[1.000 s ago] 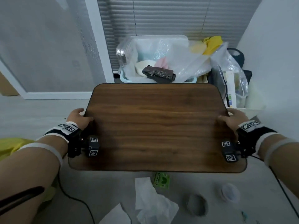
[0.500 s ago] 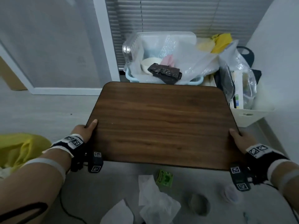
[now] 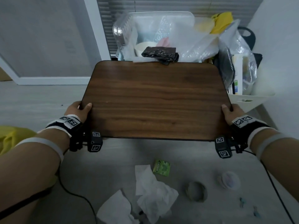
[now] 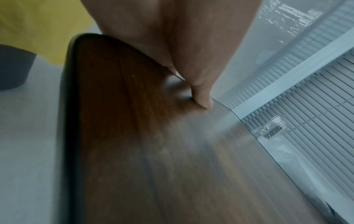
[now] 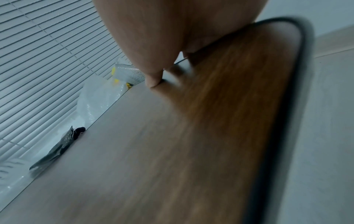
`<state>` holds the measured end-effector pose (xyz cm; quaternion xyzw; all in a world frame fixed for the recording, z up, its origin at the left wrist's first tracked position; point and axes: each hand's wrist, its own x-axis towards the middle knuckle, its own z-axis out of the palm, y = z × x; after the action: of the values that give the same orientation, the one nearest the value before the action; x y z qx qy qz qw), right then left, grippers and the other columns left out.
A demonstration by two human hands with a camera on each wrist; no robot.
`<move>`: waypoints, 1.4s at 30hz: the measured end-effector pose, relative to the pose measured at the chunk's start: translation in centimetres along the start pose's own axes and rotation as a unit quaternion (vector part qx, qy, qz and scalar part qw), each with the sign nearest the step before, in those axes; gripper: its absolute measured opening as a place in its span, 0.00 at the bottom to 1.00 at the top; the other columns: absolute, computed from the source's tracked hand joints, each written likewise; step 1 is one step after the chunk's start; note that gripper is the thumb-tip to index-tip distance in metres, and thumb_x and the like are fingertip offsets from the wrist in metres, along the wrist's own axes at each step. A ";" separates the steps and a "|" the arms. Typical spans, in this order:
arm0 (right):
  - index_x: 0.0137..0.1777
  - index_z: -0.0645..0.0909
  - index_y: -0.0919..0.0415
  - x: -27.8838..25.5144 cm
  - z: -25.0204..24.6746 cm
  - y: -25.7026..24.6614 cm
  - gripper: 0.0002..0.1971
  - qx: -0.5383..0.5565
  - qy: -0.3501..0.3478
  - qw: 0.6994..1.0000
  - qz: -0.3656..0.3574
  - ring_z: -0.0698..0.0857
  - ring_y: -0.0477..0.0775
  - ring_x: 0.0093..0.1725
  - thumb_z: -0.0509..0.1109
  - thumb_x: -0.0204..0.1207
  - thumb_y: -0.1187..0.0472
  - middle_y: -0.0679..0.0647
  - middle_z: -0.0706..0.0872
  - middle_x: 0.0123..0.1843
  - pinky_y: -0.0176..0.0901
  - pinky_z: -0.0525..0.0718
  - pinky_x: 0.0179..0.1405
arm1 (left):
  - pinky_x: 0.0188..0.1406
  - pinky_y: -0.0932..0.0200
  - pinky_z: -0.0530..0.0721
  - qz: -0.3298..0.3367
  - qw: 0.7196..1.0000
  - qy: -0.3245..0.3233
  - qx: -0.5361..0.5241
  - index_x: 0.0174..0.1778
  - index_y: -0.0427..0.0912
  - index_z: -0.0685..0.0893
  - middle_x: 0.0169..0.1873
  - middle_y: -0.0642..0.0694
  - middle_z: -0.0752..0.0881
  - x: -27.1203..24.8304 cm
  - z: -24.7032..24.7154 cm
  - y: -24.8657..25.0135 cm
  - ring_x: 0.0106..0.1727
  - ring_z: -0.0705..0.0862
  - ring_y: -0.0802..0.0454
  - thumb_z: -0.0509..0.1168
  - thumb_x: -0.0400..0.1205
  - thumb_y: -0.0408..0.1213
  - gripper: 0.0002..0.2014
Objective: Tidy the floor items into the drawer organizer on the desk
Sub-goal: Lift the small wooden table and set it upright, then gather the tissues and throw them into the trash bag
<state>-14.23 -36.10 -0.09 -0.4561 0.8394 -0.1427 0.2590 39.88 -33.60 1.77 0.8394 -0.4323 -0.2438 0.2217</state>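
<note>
A small brown wooden desk [image 3: 155,101] with a dark rim fills the middle of the head view. My left hand [image 3: 80,109] grips its left edge, thumb on top, fingers under. My right hand [image 3: 229,113] grips the right edge the same way. The left wrist view shows the thumb [image 4: 201,97] pressed on the desk top [image 4: 153,151]; the right wrist view shows the thumb [image 5: 153,80] on the desk top [image 5: 191,136]. On the floor in front lie crumpled white tissues [image 3: 150,194], a green packet [image 3: 161,168], a grey tape roll [image 3: 195,191] and a pale round lid [image 3: 229,180]. No drawer organizer is in view.
Behind the desk stands a clear plastic bin [image 3: 153,34] with bags and a black wrapped packet [image 3: 159,53]. A white basket [image 3: 247,97] stuffed with bags sits at the right by the wall. Yellow cloth [image 3: 11,138] lies at the left. Cables trail over the floor.
The desk has moved away from me toward the bin, its far edge now reaching the black packet. Both hands slid with it, and more floor items show in front.
</note>
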 end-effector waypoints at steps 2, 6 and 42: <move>0.76 0.70 0.65 -1.1 0.0 -0.3 0.27 -0.021 0.014 1.000 0.007 0.78 0.75 0.68 0.57 0.86 0.45 0.72 0.78 0.72 0.61 0.75 0.68 | 0.68 0.45 0.76 -0.012 1.000 0.010 -0.002 0.76 0.38 0.77 0.71 0.34 0.82 -0.4 0.1 -0.2 0.70 0.80 0.32 0.64 0.85 0.52 0.28; 0.82 0.62 0.58 -6.1 0.3 -0.8 0.31 -0.091 0.024 0.996 -0.003 0.74 0.75 0.71 0.65 0.81 0.49 0.73 0.72 0.75 0.61 0.74 0.70 | 0.66 0.44 0.77 -0.055 0.995 0.055 -0.065 0.74 0.36 0.75 0.68 0.33 0.82 -4.3 0.9 -1.2 0.67 0.81 0.31 0.64 0.84 0.53 0.29; 0.77 0.70 0.55 -24.6 27.1 7.2 0.31 -0.382 -0.301 0.777 -0.400 0.71 0.62 0.73 0.72 0.74 0.66 0.57 0.73 0.73 0.56 0.79 0.68 | 0.51 0.51 0.85 0.059 0.953 -0.262 0.139 0.48 0.39 0.86 0.51 0.39 0.89 -28.3 16.0 -24.0 0.52 0.86 0.39 0.67 0.79 0.31 0.05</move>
<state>7.15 -11.63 -18.42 -0.8316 0.4465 0.2434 0.2230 30.70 0.07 -18.60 0.7413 -0.5539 -0.3789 -0.0044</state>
